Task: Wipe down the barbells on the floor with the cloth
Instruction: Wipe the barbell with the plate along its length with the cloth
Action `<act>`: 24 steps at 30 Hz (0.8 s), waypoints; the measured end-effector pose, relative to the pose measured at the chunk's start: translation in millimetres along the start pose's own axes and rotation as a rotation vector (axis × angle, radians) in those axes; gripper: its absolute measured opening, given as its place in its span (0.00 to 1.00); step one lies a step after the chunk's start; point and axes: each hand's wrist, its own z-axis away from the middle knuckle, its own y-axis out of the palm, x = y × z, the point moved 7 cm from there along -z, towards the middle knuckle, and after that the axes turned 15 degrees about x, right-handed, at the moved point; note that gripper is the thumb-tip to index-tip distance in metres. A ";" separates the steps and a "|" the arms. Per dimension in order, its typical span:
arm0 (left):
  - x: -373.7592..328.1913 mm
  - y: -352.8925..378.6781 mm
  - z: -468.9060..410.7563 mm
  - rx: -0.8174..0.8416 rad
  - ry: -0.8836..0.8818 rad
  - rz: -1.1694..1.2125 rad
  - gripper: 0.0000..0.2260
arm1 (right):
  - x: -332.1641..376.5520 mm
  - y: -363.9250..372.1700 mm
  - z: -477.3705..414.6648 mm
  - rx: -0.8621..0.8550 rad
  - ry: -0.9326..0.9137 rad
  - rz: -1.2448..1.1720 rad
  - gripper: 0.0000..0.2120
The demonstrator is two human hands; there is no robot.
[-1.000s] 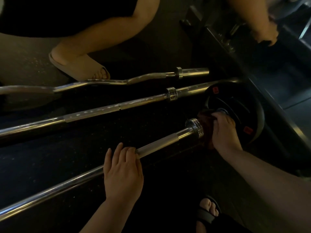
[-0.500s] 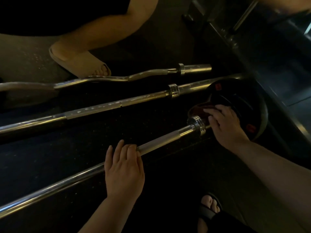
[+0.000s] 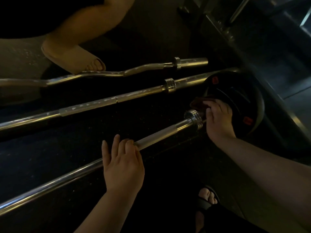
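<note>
Three chrome bars lie side by side on the dark floor. The nearest barbell [image 3: 161, 133] runs from lower left up to its collar [image 3: 193, 119]. My left hand [image 3: 122, 165] rests flat on this bar, fingers straight. My right hand [image 3: 218, 121] holds a dark red cloth [image 3: 200, 104] just past the collar, against the bar's sleeve and the black weight plate [image 3: 235, 98]. The sleeve itself is hidden by hand and cloth. The middle barbell [image 3: 104, 105] and a curl bar [image 3: 134, 71] lie farther away.
Another person's leg and tan slide sandal [image 3: 74, 56] stand beside the curl bar at the upper left. A dark metal rack base [image 3: 252, 52] runs diagonally at the right. My own sandalled foot [image 3: 207, 197] shows at the bottom.
My right hand with the cloth has slid upward from below the sleeve to its top side near the plate. My left hand has stayed on the bar.
</note>
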 end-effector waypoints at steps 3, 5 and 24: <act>-12.6 -0.4 -4.3 0.033 0.059 -0.028 0.29 | 9.2 8.7 13.5 0.039 -0.111 0.083 0.17; -18.5 0.8 -8.2 0.056 0.095 -0.009 0.31 | 3.8 2.5 8.9 0.045 -0.108 0.136 0.17; -16.7 1.6 -7.4 0.100 0.046 0.004 0.24 | -5.3 8.2 22.9 0.032 -0.112 0.130 0.17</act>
